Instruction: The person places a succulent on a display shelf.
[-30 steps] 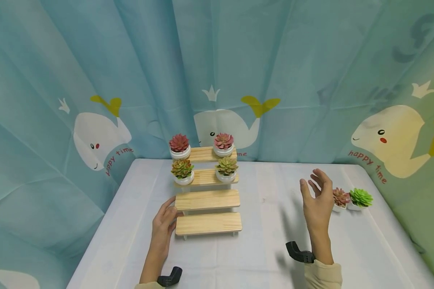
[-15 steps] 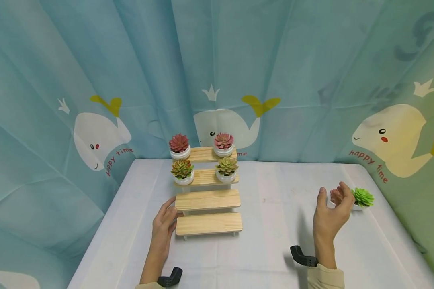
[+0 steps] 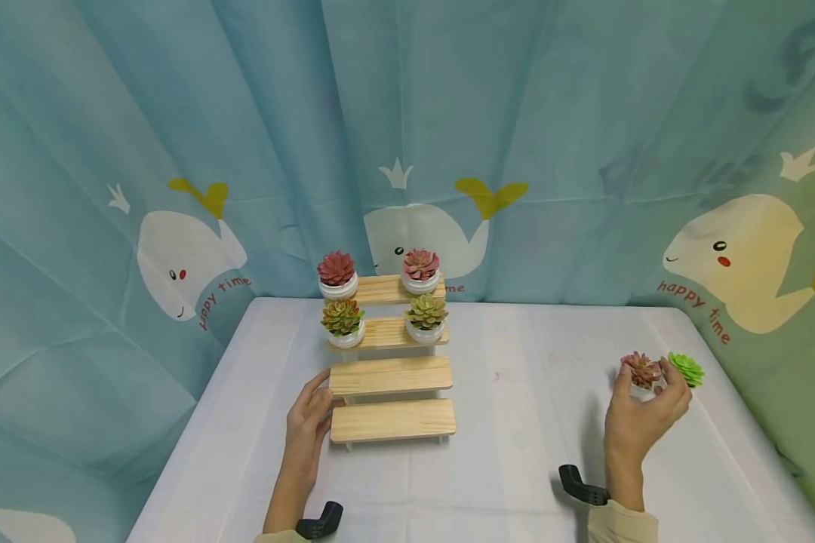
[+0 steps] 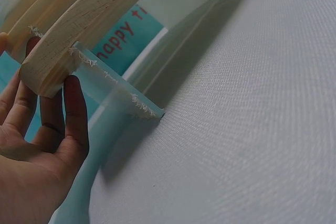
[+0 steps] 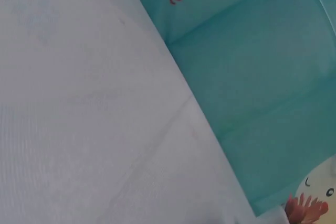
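My left hand (image 3: 307, 418) holds the left end of a tiered wooden stand (image 3: 390, 422). In the left wrist view its fingers (image 4: 76, 114) lie around a board's end, beside a clear support leg (image 4: 115, 85). Two potted red-pink succulents (image 3: 336, 270) sit on the stand's top step, and two greenish ones (image 3: 425, 313) on the step below. At the table's right, my right hand (image 3: 641, 430) has thumb and fingers around the small white pot of a reddish succulent (image 3: 641, 368). The right wrist view shows only that plant's leaves (image 5: 306, 209), not the hand.
A bright green succulent (image 3: 686, 368) stands just right of my right hand, its pot hidden. The stand's two lower steps bear no plants. White cloth covers the table (image 3: 516, 437). A blue-green whale-print curtain (image 3: 557, 151) hangs behind and at the sides.
My right hand has moved right and down to the reddish succulent, and its thumb and fingers have come around the pot. The left hand and the stand have stayed put.
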Available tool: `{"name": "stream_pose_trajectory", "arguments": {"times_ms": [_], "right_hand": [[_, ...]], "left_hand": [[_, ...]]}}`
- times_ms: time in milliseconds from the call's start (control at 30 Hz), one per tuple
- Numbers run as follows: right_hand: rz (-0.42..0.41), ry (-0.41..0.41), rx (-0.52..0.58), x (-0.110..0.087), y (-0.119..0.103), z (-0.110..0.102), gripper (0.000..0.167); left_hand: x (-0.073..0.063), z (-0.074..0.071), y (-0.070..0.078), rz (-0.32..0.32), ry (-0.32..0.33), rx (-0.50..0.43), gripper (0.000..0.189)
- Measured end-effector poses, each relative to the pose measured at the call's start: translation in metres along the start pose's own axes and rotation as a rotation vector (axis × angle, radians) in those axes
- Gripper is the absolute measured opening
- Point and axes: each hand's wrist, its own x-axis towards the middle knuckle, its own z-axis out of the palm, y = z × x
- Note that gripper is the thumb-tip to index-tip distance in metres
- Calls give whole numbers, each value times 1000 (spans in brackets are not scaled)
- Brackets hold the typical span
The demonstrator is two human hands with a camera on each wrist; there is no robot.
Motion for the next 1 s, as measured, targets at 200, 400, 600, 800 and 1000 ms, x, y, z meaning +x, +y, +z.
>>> {"name": "stream_pose_trajectory", "arguments": {"times_ms": [200,400,600,800,1000], "right_hand": [[50,-12,-32,-1,11,-1,53],[178,-96,-33,-1,24,-2,65],[244,-141,-49,-2,34,-5,70],[278,-150,-42,-3,37,-6,69],[265,-201,-58,-3,41,-7,68]], "left_hand": [[0,-2,1,-6,1,-3,48],[0,-1,0,-5,-3,-7,49],[1,0,0,-6,-6,-8,49],[1,0,-1,-3,-10,-12,48],[0,-1,-1,4,-13,-14,48]]}}
